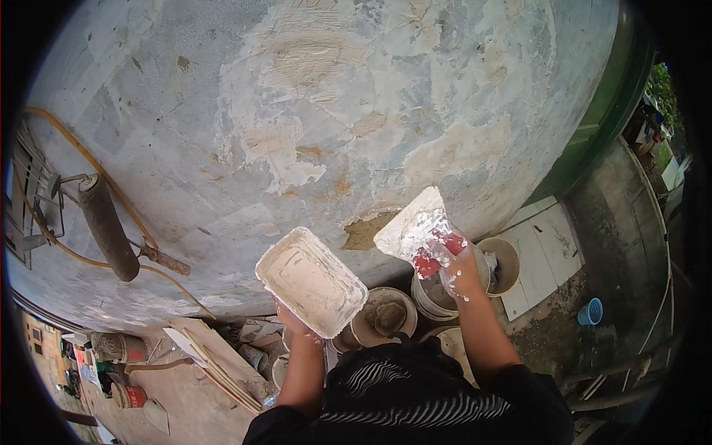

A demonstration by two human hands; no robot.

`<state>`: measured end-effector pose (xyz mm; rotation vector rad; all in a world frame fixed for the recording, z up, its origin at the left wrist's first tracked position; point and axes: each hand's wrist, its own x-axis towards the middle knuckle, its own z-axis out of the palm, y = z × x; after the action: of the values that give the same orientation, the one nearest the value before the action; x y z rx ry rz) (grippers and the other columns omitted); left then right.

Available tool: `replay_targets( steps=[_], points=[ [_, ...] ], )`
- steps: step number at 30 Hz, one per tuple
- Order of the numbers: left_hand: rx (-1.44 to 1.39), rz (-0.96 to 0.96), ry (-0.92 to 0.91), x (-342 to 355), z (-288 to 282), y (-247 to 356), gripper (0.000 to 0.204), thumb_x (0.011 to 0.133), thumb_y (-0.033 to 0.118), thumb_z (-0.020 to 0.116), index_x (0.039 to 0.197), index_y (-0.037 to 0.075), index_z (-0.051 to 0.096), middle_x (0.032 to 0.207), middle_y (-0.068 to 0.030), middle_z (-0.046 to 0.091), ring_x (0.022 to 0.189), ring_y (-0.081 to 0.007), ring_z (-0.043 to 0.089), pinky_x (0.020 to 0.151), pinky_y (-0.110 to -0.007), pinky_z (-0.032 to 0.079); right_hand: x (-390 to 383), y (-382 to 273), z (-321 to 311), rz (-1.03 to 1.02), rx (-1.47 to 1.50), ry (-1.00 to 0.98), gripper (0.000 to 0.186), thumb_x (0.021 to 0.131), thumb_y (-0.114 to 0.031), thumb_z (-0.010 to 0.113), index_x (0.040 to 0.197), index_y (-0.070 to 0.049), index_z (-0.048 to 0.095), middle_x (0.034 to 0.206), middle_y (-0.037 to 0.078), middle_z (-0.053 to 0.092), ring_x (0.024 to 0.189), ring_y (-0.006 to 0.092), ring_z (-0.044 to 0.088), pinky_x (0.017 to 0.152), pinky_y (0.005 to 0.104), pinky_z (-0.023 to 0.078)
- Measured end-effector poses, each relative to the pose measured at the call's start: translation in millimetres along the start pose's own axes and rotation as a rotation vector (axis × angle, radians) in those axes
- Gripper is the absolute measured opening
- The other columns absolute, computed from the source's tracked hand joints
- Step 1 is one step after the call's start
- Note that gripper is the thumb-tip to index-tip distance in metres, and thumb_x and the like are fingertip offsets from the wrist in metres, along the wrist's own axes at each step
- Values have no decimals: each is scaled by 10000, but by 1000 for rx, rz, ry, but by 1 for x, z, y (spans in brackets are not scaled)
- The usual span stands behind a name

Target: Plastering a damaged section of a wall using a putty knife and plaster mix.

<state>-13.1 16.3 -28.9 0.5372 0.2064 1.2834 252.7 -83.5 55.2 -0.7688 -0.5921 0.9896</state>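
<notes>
My left hand grips a rectangular tub from beneath and behind. Its inside is smeared with pale filler, and the opening faces up toward me. In my right hand is a wide putty knife with a red handle. White filler coats its blade, the handle and my fingers. The blade stands apart from the tub, close in view to a bare brown patch on the grey, patchily filled wall. Whether the blade touches the wall I cannot tell.
Several buckets stand at the wall's foot below my hands. A paint roller and a yellow hose hang at left. Loose boards lie lower left. Pale panels, a blue basket and a green door frame are right.
</notes>
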Motion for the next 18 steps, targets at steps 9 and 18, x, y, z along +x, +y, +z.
replay_targets(
  steps=[9,18],
  points=[
    [44,74,101,-7,38,6,596,922,459,263,1365,64,315,1343,-152,412,1183,-365,455,963,-515,398,0,-6,67,-9,-615,-247,254,768,3,677,990,32,555,934,71,624,840,103,579,769,246,462],
    [-194,58,-224,-17,41,16,574,938,449,248,1378,84,296,1357,-140,393,1191,-343,448,980,-491,389,3,-11,97,-42,-1266,-357,513,762,-310,686,1075,58,514,823,225,627,759,355,622,696,387,482]
  ],
)
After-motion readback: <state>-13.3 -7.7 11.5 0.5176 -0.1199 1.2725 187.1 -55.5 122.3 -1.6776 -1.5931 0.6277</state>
